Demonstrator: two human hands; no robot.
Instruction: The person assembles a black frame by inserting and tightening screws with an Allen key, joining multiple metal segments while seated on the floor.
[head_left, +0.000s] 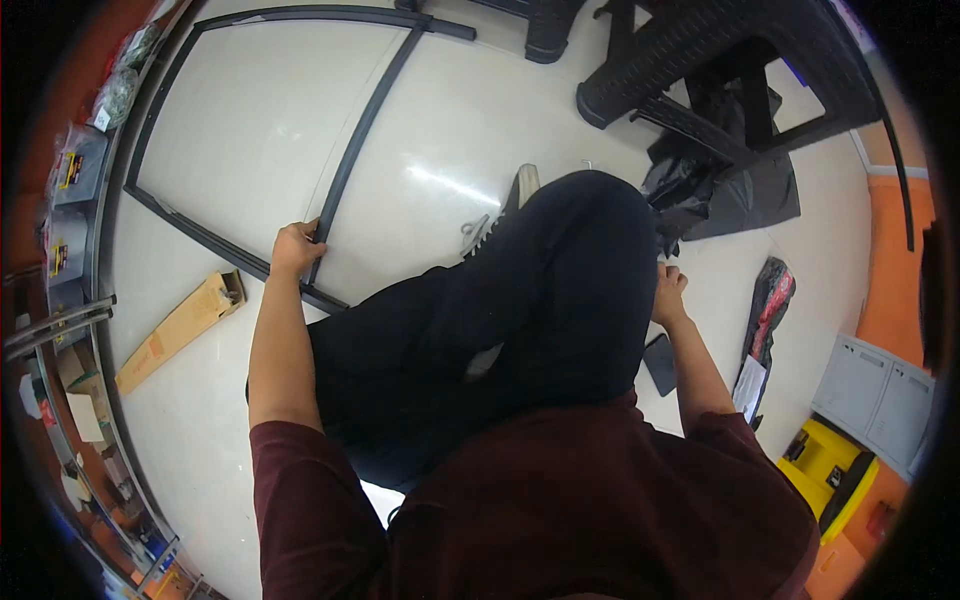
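Note:
A large dark metal frame [150,110] lies flat on the pale floor, with a cross bar [365,125] running through its middle. My left hand [294,248] is closed around the near end of that cross bar, where it meets the frame's lower rail. My right hand [668,292] hangs beside my raised knee, partly hidden behind my dark trouser leg [560,290]; its fingers are bent near a black plastic sheet [735,190]. What it holds, if anything, is hidden. A small dark flat object [660,362] lies on the floor under my right forearm.
A long cardboard box [178,328] lies left of my arm. Black plastic chairs [720,60] stand at the back right. Shelves with packaged goods [70,200] line the left edge. A black and red bag [770,300], a grey cabinet [880,395] and a yellow case [825,465] sit at the right.

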